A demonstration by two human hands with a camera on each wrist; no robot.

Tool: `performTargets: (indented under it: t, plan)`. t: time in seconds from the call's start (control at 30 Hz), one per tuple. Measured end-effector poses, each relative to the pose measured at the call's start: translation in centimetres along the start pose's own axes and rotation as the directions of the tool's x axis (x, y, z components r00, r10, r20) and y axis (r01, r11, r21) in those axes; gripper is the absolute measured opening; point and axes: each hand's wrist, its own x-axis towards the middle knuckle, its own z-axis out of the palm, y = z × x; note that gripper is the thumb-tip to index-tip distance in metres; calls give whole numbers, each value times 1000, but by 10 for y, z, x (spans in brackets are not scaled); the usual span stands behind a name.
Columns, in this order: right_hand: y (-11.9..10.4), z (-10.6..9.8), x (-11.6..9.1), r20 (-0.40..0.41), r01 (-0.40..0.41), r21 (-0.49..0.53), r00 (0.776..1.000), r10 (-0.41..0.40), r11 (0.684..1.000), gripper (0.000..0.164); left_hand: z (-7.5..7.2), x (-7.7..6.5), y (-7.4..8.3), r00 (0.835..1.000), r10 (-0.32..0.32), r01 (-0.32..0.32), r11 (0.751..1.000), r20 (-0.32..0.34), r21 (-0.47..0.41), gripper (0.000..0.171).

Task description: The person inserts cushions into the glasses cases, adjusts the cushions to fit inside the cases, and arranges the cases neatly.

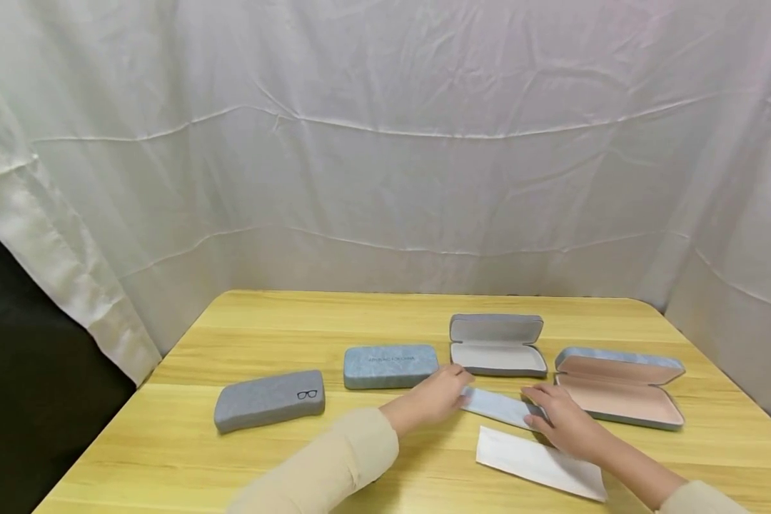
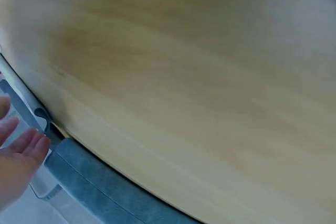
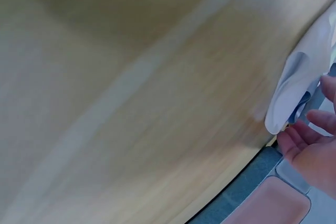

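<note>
A light blue cloth (image 1: 497, 407), folded to a long strip, lies between the two hands. My left hand (image 1: 433, 394) pinches its left end; the fingers are blurred in the head view. At the other end my right hand (image 1: 568, 425) holds the cloth between thumb and fingers. A dark grey-blue curled edge of it shows near the right hand's fingertips (image 3: 296, 129). Just in front lies a white folded cloth (image 1: 520, 457), partly under the right hand and wrist. In the left wrist view, the left hand (image 2: 18, 163) appears beside a blue case (image 2: 105, 182).
Behind the hands stand an open grey glasses case (image 1: 497, 357) and, to its right, an open blue one with pink lining (image 1: 617, 400). A closed blue case (image 1: 390, 365) and a closed grey case (image 1: 270, 401) lie to the left. White curtains (image 1: 385, 178) surround the wooden table (image 1: 167, 442).
</note>
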Motion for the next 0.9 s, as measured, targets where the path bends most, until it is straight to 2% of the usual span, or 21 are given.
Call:
performTargets:
  t: [0.17,0.3,0.5,0.63,0.8,0.9]
  plan:
    - [2,0,3,-16,15,-13,1000,-15,1000,27,1,6,7,1000,-15,13,997,26,73,30]
    - [2,-2,8,41,-27,38,999,25,999,26,2,9,10,998,-46,41,993,50,107,31]
    - [0,-7,18,141,-121,112,984,105,986,23,1,13,10,995,-85,80,993,57,87,31]
    - [-3,-9,20,178,-190,97,969,171,977,22,-1,18,10,989,-141,139,990,49,40,29]
    - [-6,-10,20,189,-235,76,958,217,969,13,-3,19,13,982,-186,183,981,41,62,15]
    - [-7,-9,19,176,-247,84,957,229,965,15,-4,19,16,976,-216,213,975,41,58,10]
